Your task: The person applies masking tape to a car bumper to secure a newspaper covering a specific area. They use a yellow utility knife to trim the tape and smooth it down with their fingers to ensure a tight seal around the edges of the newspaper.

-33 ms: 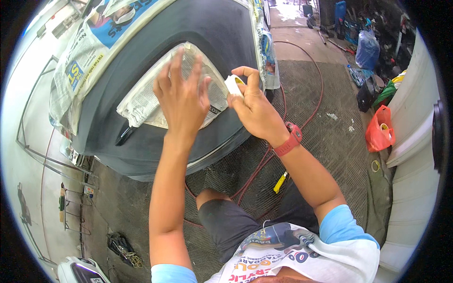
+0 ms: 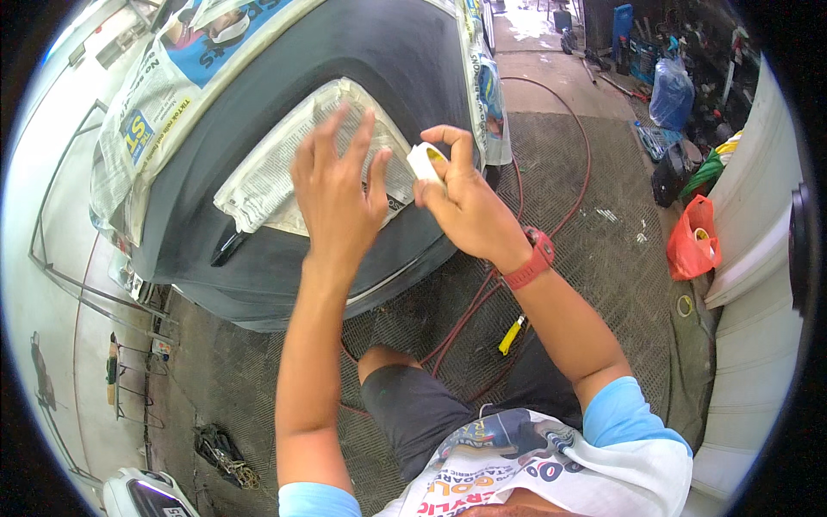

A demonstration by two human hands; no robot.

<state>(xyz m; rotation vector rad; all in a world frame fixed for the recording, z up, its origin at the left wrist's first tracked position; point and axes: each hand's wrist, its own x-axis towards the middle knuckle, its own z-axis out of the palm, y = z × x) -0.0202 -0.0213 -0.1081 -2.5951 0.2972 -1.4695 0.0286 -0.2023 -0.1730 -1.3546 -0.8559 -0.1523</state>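
Observation:
My left hand [image 2: 338,185] is spread with its fingers apart over a piece of newspaper [image 2: 267,177] on a dark grey car body panel [image 2: 207,155]. Its fingertips look slightly smeared; whether they touch the paper I cannot tell. Strips of pale masking tape edge the paper, which has a rough triangular shape. In my right hand [image 2: 463,185] is a roll of white masking tape [image 2: 425,162], gripped by thumb and fingers beside the paper's right corner. A shiny black piece [image 2: 228,248] sticks out below the paper's left corner.
More newspaper sheets [image 2: 138,146] cover the panel's upper left. A dark red hose [image 2: 588,146] winds over the patterned floor mat, near a yellow-handled tool [image 2: 511,336]. To the right hangs a red plastic bag [image 2: 692,239]; a tape roll [image 2: 685,305] lies below it.
My left hand has shifted slightly down and to the right, its fingers a bit further spread. My right hand with the tape roll has barely moved.

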